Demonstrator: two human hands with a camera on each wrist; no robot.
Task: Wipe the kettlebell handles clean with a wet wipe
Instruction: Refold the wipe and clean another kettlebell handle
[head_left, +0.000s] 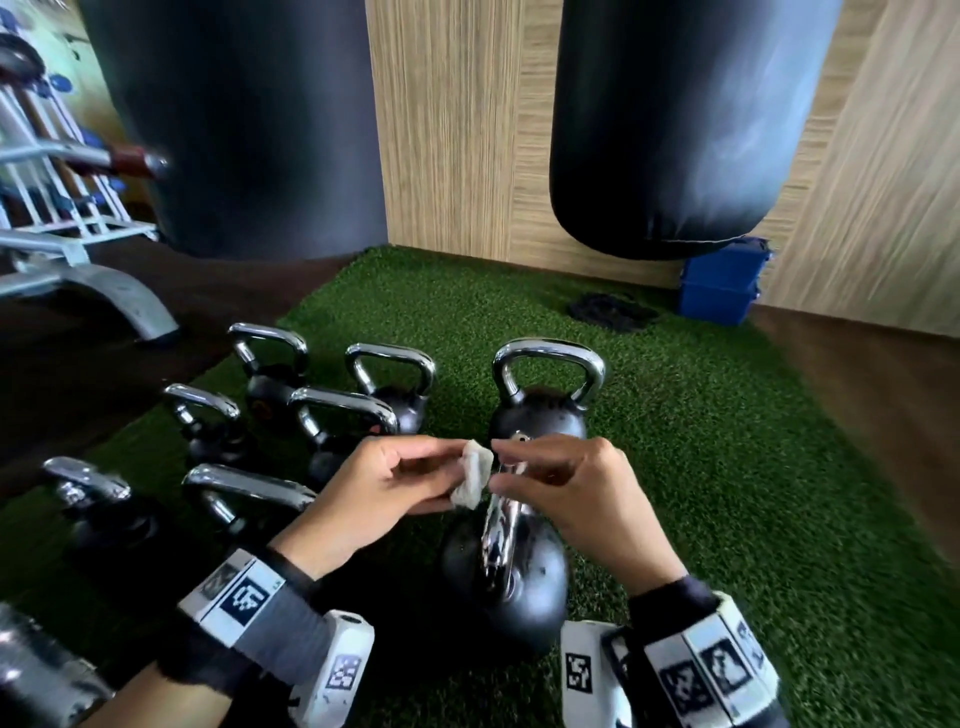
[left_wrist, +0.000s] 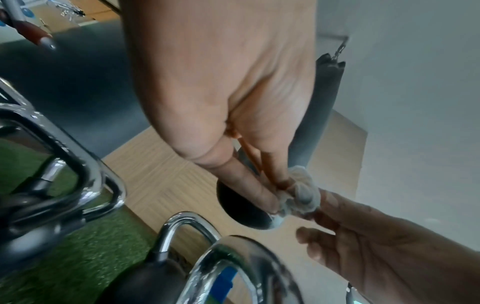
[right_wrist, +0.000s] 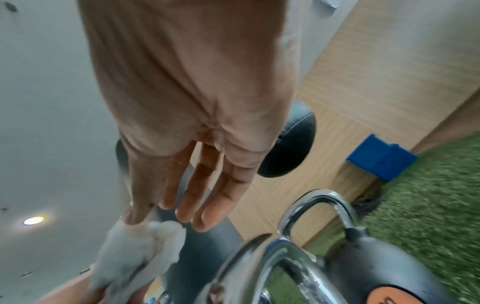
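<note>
My left hand (head_left: 374, 488) pinches a crumpled white wet wipe (head_left: 474, 480) between thumb and fingers, just above the chrome handle (head_left: 498, 519) of the nearest black kettlebell (head_left: 519, 582). In the left wrist view the wipe (left_wrist: 301, 195) bunches at the fingertips of the left hand (left_wrist: 221, 82). My right hand (head_left: 566, 493) faces it from the right. Its fingers are nearly straight in the right wrist view, with the index fingertip of the right hand (right_wrist: 187, 102) touching the wipe (right_wrist: 137, 253) and the thumb apart from it. A second kettlebell (head_left: 545, 410) stands just behind.
Several more chrome-handled kettlebells (head_left: 343, 410) stand in rows to the left on green turf (head_left: 727, 467). Two black punching bags (head_left: 234, 119) hang ahead. A blue box (head_left: 722, 283) and a black rope pile (head_left: 610, 312) lie by the wooden wall. A metal rack (head_left: 62, 208) is far left.
</note>
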